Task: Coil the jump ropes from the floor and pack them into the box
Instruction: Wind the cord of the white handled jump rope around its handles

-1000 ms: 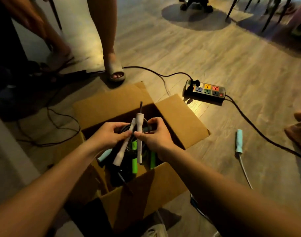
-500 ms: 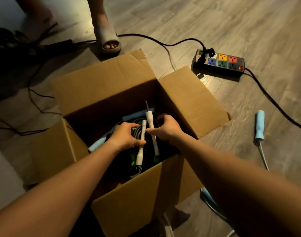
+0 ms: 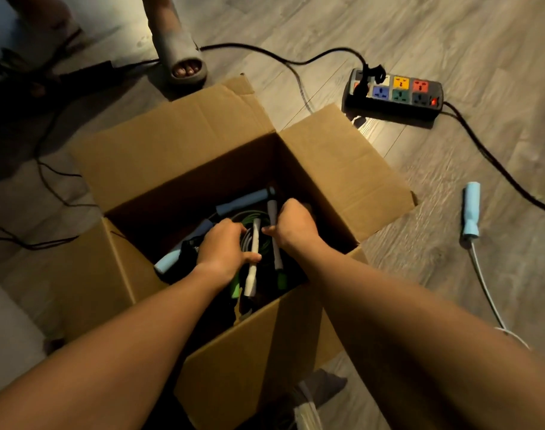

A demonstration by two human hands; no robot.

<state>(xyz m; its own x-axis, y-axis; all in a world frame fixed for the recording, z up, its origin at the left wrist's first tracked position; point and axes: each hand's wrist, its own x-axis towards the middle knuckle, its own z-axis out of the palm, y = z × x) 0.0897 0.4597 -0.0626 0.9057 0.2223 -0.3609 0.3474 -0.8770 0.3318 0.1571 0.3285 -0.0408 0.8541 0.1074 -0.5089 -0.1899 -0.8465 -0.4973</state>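
An open cardboard box (image 3: 342,169) stands on the wooden floor with its flaps spread. Both my hands reach inside it. My left hand (image 3: 223,246) grips a coiled rope with one white handle (image 3: 253,268). My right hand (image 3: 293,225) grips the other white handle (image 3: 276,256). Under them lie a green coiled rope (image 3: 263,243) with green handles and ropes with light-blue handles (image 3: 243,201). Another jump rope with a light-blue handle (image 3: 471,209) and a white cord lies on the floor to the right of the box.
A power strip (image 3: 395,94) with coloured sockets and black cables lies beyond the box. Another person's sandalled foot (image 3: 184,63) stands just behind the far flap. Thin black wires trail over the floor at the left. A pale surface edges the lower left.
Both hands have gone down from above the box opening to deep inside it, carrying the white-handled rope. The view has moved closer over the box.
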